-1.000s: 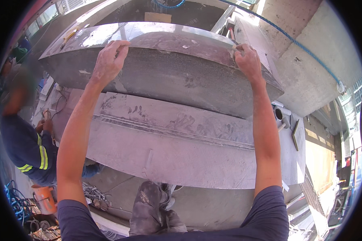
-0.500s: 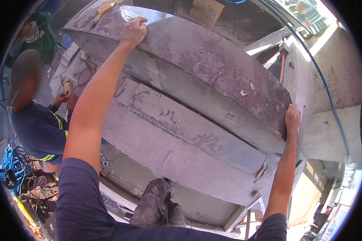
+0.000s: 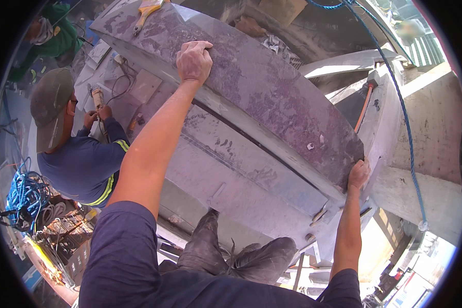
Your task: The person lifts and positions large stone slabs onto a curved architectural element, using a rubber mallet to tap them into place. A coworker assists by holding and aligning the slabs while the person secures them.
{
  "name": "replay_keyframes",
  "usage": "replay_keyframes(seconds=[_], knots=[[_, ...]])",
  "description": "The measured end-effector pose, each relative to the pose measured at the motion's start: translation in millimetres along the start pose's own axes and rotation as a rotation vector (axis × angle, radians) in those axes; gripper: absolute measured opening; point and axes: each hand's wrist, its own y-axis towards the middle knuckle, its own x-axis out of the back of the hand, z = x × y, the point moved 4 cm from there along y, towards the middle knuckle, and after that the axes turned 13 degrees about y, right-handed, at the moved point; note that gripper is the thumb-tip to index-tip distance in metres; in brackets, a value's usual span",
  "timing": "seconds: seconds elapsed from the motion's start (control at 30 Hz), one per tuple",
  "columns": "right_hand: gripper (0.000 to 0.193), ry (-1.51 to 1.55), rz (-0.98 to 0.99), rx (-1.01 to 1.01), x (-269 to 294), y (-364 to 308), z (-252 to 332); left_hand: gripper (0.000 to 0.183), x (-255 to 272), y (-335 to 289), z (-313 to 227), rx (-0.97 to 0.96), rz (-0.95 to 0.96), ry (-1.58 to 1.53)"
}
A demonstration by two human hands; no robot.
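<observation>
A long, curved slab (image 3: 272, 97) with a dusty purple-grey top lies slantwise before me. My left hand (image 3: 194, 61) is over its top, towards the near edge, with the fingers curled in. What lies under those fingers, if anything, is hidden. At the slab's right end my right hand (image 3: 359, 173) grips the corner, fingers wrapped round its edge. A yellow-handled paintbrush (image 3: 148, 11) lies on the slab's far left part. Below the slab's near side runs a dusty grey ledge (image 3: 241, 179) with dark smudges.
At my left a capped co-worker (image 3: 79, 159) handles a tan tool (image 3: 97, 96); another person in green (image 3: 56, 36) is farther off. A blue rope (image 3: 403, 102) hangs at the right. Coiled blue rope (image 3: 28, 192) and cluttered gear lie lower left.
My left hand has come towards me across the slab's top. My right hand keeps to the corner. The view has shifted and both of my legs show more.
</observation>
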Motion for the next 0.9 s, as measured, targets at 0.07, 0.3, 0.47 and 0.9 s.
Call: replay_keyframes(seconds=[0.07, 0.3, 0.47, 0.9], knots=[[0.042, 0.045, -0.025, 0.053, -2.1, 1.3, -1.2, 0.02, 0.1, 0.0, 1.3, 0.003, 0.017, -0.003], [0.041, 0.065, 0.012, 0.038, -2.3, 2.5, 7.1, 0.021, 3.2, 2.8, 1.2, 0.007, 0.03, 0.026], [0.041, -0.024, 0.143, -0.007, 4.7, 18.1, 31.5, 0.024, 5.4, 3.1, -3.3, -0.002, -0.026, 0.046], [0.063, 0.077, 0.446, -0.063, -65.4, 98.0, 174.1, 0.021, -0.7, 15.0, -9.9, -0.02, -0.013, 0.037]])
